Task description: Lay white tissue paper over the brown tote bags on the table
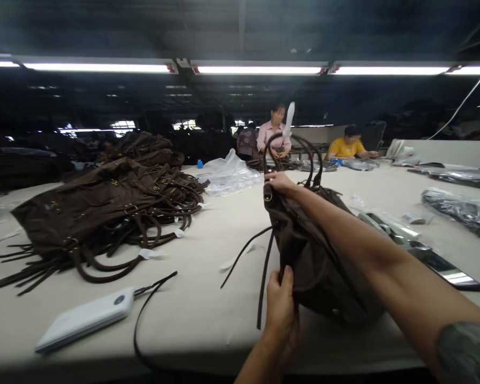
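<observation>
A dark brown bag (324,256) with looped handles and dangling straps stands near the table's front edge, right of centre. My left hand (280,304) pinches the bag's near lower side, thumb and fingers closed on the fabric. My right hand (280,182) reaches over the bag and is closed on its upper far corner, beside the handle bases and a brass ring. Part of the bag is hidden behind my right forearm. A white tag lies on the table beside the hanging straps.
Brown bags (104,202) are heaped on the left. A white power bank (86,320) with a black cable lies at the front left. Clear plastic (230,173) is behind. A phone (444,266) and wrapped items lie right; two people sit or stand across the table (232,234).
</observation>
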### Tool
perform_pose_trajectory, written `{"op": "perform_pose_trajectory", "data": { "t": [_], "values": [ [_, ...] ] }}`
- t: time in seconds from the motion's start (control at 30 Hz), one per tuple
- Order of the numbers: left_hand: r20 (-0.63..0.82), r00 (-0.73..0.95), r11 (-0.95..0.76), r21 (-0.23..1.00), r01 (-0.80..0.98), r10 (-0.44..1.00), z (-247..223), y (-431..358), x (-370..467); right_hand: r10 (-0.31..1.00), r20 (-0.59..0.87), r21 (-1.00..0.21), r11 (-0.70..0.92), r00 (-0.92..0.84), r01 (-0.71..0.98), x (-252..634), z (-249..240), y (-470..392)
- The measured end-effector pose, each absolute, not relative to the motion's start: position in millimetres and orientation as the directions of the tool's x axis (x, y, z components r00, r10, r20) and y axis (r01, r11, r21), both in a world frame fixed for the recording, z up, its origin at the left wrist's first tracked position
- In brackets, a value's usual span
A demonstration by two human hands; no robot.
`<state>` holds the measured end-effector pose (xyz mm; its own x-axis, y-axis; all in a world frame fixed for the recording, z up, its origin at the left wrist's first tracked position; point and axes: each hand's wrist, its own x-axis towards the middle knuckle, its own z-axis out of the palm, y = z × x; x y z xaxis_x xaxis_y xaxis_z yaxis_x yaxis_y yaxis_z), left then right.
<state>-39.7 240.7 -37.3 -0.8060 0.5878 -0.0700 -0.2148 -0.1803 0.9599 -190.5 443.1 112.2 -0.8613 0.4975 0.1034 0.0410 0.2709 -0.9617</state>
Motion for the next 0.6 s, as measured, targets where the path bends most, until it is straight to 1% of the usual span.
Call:
{"op": "perform_pose_trajectory", "data": {
  "t": [0.07, 0.13, 0.2, 0.23, 0.27, 0.33, 0.4, 0.43, 0.53, 0.6],
  "values": [
    [-0.036, -0.847, -0.013, 0.999, -0.050, 0.530, -57.7, 225.3, -70.1, 0.469, 0.018, -0.927, 0.338, -0.883, 0.161, -184.8, 82.1, 446.4],
    [0.065, -0.891, 0.132, 0.982, 0.138, 0.450, -69.0, 201.2, -102.6, 0.430, -0.022, -0.884, 0.413, -0.903, 0.218, -173.8, 54.3, 449.5],
    [0.181, -0.899, 0.294, 0.903, 0.312, 0.400, -73.7, 179.6, -134.0, 0.396, -0.017, -0.850, 0.478, -0.918, 0.222, -156.2, 29.9, 452.8],
    [0.218, -0.891, 0.371, 0.850, 0.374, 0.399, -75.3, 173.2, -148.8, 0.378, -0.012, -0.832, 0.509, -0.926, 0.219, -144.7, 18.4, 454.2],
    [0.235, -0.880, 0.440, 0.794, 0.419, 0.413, -77.4, 170.5, -162.9, 0.355, -0.013, -0.808, 0.548, -0.935, 0.219, -131.4, 6.8, 455.4],
    [0.226, -0.858, 0.554, 0.682, 0.477, 0.461, -83.6, 176.4, -188.6, 0.280, -0.040, -0.742, 0.635, -0.959, 0.217, -99.9, -16.9, 456.1],
    [0.205, -0.828, 0.620, 0.576, 0.533, 0.522, -91.2, 191.9, -209.5, 0.190, -0.074, -0.686, 0.703, -0.979, 0.188, -64.3, -39.5, 454.4],
    [0.202, -0.805, 0.630, 0.528, 0.569, 0.558, -94.3, 200.5, -217.9, 0.161, -0.068, -0.672, 0.722, -0.985, 0.165, -45.8, -49.1, 452.5],
    [0.219, -0.716, 0.601, 0.415, 0.683, 0.663, -97.9, 216.2, -236.2, 0.153, 0.010, -0.665, 0.739, -0.988, 0.108, 8.2, -65.6, 443.9],
    [0.241, -0.676, 0.581, 0.364, 0.728, 0.697, -95.8, 212.9, -248.3, 0.161, 0.048, -0.663, 0.743, -0.986, 0.089, 39.6, -65.8, 437.8]
  ]
}}
